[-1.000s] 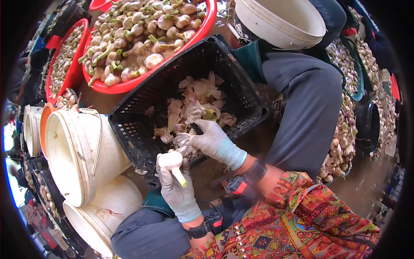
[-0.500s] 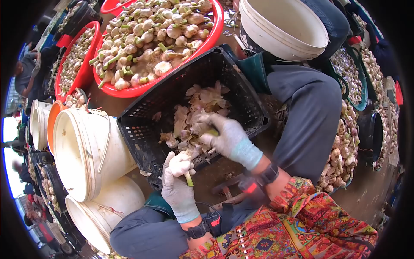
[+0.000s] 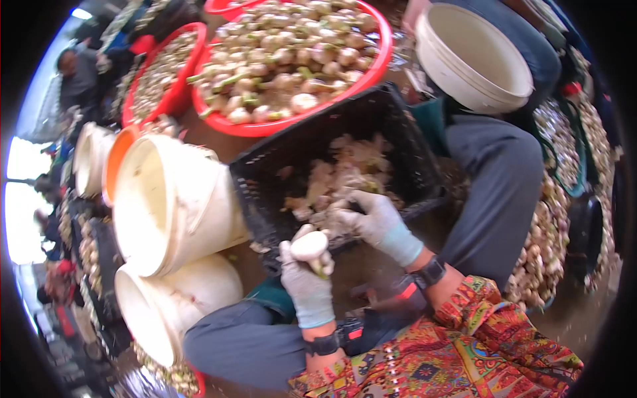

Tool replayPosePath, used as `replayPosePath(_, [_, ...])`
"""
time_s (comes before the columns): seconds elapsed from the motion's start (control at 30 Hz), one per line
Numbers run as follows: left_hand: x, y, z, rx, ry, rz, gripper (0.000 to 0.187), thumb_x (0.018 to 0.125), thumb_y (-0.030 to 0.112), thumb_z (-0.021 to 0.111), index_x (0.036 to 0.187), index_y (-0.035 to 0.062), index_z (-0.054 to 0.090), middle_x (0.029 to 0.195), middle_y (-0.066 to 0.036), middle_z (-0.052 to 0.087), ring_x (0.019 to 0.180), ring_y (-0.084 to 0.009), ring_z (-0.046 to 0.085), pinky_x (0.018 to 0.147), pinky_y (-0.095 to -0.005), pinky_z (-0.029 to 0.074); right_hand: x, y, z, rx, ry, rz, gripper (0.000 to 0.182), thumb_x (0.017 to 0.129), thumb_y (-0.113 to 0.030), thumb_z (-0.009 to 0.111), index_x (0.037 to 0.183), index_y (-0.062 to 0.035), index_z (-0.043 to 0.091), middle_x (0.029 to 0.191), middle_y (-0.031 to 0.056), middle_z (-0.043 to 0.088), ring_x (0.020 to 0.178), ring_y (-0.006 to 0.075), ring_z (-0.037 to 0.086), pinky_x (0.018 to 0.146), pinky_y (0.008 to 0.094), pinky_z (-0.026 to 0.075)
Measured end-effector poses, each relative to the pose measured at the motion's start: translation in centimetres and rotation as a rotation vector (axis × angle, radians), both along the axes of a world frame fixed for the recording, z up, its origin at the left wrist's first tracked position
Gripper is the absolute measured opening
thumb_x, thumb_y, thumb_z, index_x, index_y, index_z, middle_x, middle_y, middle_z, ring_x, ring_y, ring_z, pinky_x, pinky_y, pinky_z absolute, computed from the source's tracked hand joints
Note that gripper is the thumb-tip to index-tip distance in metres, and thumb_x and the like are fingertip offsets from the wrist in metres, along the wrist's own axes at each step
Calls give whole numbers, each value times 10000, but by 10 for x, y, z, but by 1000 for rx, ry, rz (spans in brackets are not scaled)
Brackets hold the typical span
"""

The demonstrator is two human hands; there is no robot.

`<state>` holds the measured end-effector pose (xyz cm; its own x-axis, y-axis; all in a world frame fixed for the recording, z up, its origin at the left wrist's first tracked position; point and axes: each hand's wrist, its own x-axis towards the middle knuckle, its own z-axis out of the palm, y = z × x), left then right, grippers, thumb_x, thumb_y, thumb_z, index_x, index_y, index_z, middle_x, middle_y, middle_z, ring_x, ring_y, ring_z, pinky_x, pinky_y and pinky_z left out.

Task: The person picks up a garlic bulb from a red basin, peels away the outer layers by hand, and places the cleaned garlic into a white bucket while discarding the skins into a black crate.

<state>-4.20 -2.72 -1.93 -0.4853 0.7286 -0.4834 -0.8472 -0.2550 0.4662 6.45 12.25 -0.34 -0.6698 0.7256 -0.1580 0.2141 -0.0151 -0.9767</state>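
A white, peeled garlic bulb (image 3: 310,246) with a green stem is in my left hand (image 3: 306,282), gloved and closed round it near the front edge of the black crate (image 3: 265,159). My right hand (image 3: 378,225), also gloved, is curled over that crate's front side, its fingers bent together around something dark that blur makes hard to tell. Loose papery garlic skins (image 3: 352,166) lie inside the crate, behind both hands.
Behind the crate stands a red basin (image 3: 265,128) heaped with unpeeled garlic. White buckets (image 3: 142,205) are at the left, another white bucket (image 3: 474,60) at the back right beside a person's leg. Garlic (image 3: 541,252) is piled on the right.
The whole view has shifted, with the scene now further right. The bulb in my left hand has turned and looks smoother and whiter. My right hand's fingers are more curled.
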Motion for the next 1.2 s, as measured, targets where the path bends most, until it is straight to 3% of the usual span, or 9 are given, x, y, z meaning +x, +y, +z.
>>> replayPosePath(0.17, [-47,11,78,74,-27,316,411,980,388,457,1152,20,523,1052,-204,610,671,-196,582,517,-287,497,-2,-6,-41,30,-41,3,241,856,-196,652,991,3,641,858,189,657,794,292,654,714,359,496])
replayPosePath(0.27, [-107,13,134,922,-445,492,585,984,318,439,1422,-30,268,1387,-246,396,1060,-283,565,865,-419,524,-2,-8,-17,61,-74,32,264,877,-244,641,965,5,633,873,191,654,810,320,645,716,373,495])
replayPosePath(0.3, [-120,18,136,921,-232,610,664,985,351,426,1438,-72,188,1462,-277,301,1133,-306,540,909,-423,510,-2,-5,-7,-9,-127,68,264,868,-242,648,972,0,626,867,186,653,809,315,644,715,376,494])
replayPosePath(0.53, [-149,207,86,-323,764,-264,389,931,205,576,1265,11,522,1109,-148,617,863,-216,622,719,-324,545,-2,4,-25,-4,47,-28,231,839,-171,645,1013,-23,606,835,185,648,806,341,646,724,401,499])
replayPosePath(0.6, [-167,262,42,-551,1021,-635,452,892,197,612,1295,25,502,1095,-144,624,844,-190,620,718,-305,540,1,12,-31,-299,25,-24,206,864,-183,622,996,-26,610,831,195,641,809,374,632,720,423,498])
replayPosePath(0.73, [-202,335,-43,-935,1833,-1325,683,744,256,733,1326,33,454,1038,-163,654,817,-215,668,655,-327,542,-1,29,-27,-113,-23,-60,216,905,-210,567,990,-13,589,869,206,631,858,404,601,757,448,485])
replayPosePath(0.87, [-196,356,-25,-1090,1432,-1471,712,695,264,813,1255,-8,468,1059,-167,638,793,-227,666,665,-342,553,-7,36,-25,-296,-48,-40,232,913,-226,554,1003,-15,588,894,212,628,884,401,597,780,448,481])
replayPosePath(0.93, [-207,350,-29,-888,1327,-1297,712,649,173,848,1217,-23,466,1008,-158,634,769,-202,652,646,-338,555,-7,35,-29,-223,-52,-50,279,948,-253,557,1100,-23,595,750,138,633,613,205,637,618,331,508])
replayPosePath(1.2, [-187,340,-22,-709,1202,-1116,608,659,104,850,1155,31,508,937,-68,629,746,-140,611,618,-270,521,1,39,-13,-358,-83,-2,299,932,-257,540,1111,-22,585,868,187,653,805,344,645,717,403,501])
